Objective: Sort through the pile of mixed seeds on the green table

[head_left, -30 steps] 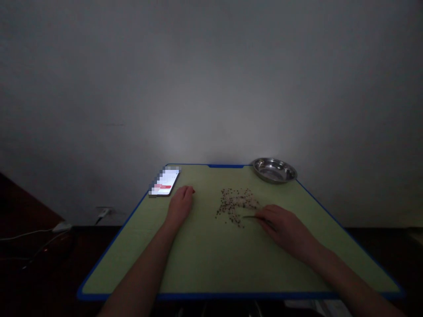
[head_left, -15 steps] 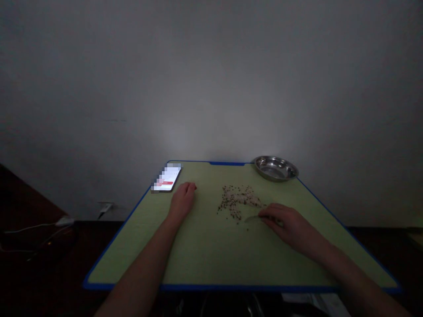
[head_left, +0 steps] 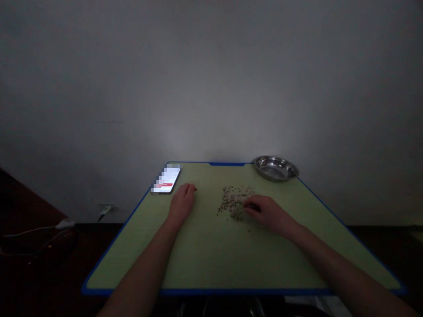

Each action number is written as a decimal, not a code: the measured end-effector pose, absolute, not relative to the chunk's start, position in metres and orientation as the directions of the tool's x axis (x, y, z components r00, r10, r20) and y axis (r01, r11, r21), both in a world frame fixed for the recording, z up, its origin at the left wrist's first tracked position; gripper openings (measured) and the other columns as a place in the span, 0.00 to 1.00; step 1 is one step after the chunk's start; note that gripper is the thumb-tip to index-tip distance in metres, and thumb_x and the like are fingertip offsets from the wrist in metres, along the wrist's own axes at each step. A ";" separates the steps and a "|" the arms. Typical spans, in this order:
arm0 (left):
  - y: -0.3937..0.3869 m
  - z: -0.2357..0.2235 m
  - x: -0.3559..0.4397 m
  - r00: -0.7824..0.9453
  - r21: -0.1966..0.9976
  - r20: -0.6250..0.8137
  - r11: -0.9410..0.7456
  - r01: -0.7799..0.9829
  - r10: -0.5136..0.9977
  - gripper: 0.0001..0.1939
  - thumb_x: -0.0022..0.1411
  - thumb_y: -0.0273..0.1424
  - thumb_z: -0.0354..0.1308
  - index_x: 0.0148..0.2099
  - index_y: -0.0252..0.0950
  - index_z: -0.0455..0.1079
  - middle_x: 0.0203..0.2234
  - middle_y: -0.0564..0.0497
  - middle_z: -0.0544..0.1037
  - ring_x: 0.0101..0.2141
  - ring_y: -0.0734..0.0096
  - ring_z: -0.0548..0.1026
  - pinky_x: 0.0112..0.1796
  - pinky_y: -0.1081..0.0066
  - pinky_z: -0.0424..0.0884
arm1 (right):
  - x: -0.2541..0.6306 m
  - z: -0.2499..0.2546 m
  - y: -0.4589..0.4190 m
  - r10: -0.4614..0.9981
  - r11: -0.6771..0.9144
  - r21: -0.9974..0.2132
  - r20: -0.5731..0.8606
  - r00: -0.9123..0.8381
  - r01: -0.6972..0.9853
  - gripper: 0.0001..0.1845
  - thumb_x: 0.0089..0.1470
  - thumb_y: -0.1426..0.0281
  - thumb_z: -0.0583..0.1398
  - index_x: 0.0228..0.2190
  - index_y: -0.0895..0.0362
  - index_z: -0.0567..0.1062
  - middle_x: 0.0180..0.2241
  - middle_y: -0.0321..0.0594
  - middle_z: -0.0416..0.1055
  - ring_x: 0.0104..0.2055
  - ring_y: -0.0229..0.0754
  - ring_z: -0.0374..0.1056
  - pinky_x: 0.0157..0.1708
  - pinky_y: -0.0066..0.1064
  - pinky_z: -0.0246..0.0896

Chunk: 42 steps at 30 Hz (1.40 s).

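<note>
My left hand (head_left: 182, 202) rests on the table, fingers curled closed, near the phone, with nothing visible in it. My right hand (head_left: 267, 212) is closed in a pinch at the right side of a scatter of small dark beads or seeds (head_left: 231, 200). Between its fingertips is a thin, pale, see-through tool (head_left: 238, 209); its kind is too dim to make out. The tool's end lies over the near part of the scatter. Whitish grains (head_left: 237, 193) lie among the dark ones, and the right hand hides some of them.
A shiny steel bowl (head_left: 276, 169) stands at the table's far right corner. The lit phone (head_left: 168, 179) lies at the far left. The green table (head_left: 205, 264) has a blue rim and stands against a grey wall. Cables (head_left: 29, 229) are at the left.
My right hand has moved left and slightly away from me, bringing the thin tool over the dark pieces. My left hand stays in place.
</note>
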<state>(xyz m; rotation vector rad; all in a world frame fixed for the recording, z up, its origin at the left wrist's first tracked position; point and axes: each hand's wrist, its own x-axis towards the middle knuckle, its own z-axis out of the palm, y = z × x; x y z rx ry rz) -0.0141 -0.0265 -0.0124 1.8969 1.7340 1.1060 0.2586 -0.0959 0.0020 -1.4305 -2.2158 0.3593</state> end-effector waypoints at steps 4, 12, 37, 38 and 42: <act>-0.027 -0.012 -0.014 -0.041 0.695 0.315 -0.201 0.690 0.948 0.19 0.61 0.40 0.39 0.32 0.36 0.67 0.32 0.48 0.74 0.37 0.64 0.70 0.40 0.65 0.64 | 0.265 0.004 -0.082 0.912 0.390 -0.382 0.285 -0.295 0.838 0.08 0.55 0.69 0.56 0.32 0.58 0.75 0.32 0.42 0.73 0.34 0.41 0.67 0.34 0.31 0.58; -0.027 -0.011 -0.013 -0.036 0.680 0.300 -0.187 0.709 0.953 0.20 0.61 0.40 0.38 0.32 0.37 0.68 0.33 0.47 0.74 0.38 0.64 0.70 0.41 0.66 0.65 | 0.267 0.005 -0.090 0.899 0.408 -0.373 0.321 -0.297 0.833 0.08 0.55 0.71 0.54 0.33 0.57 0.74 0.32 0.41 0.72 0.33 0.41 0.66 0.34 0.31 0.59; -0.028 -0.009 -0.011 -0.038 0.671 0.297 -0.180 0.720 0.954 0.19 0.60 0.39 0.38 0.32 0.36 0.67 0.32 0.47 0.73 0.38 0.63 0.70 0.41 0.65 0.64 | 0.274 0.011 -0.182 0.811 0.581 -0.272 0.273 -0.518 0.767 0.15 0.60 0.71 0.50 0.39 0.54 0.76 0.34 0.43 0.74 0.36 0.42 0.68 0.36 0.35 0.65; -0.028 -0.009 -0.011 -0.035 0.669 0.300 -0.184 0.720 0.953 0.19 0.60 0.39 0.38 0.32 0.36 0.67 0.32 0.47 0.73 0.38 0.63 0.70 0.41 0.65 0.64 | 0.276 0.011 -0.181 0.821 0.567 -0.292 0.275 -0.500 0.770 0.14 0.60 0.71 0.51 0.40 0.54 0.76 0.34 0.43 0.74 0.36 0.42 0.69 0.37 0.34 0.65; -0.028 -0.010 -0.012 -0.020 0.665 0.308 -0.200 0.720 0.951 0.19 0.60 0.39 0.38 0.32 0.36 0.67 0.32 0.47 0.73 0.38 0.63 0.70 0.41 0.65 0.64 | 0.289 0.011 -0.174 0.888 0.460 -0.419 0.233 -0.396 0.783 0.13 0.58 0.69 0.53 0.40 0.54 0.76 0.35 0.42 0.75 0.37 0.42 0.70 0.38 0.34 0.66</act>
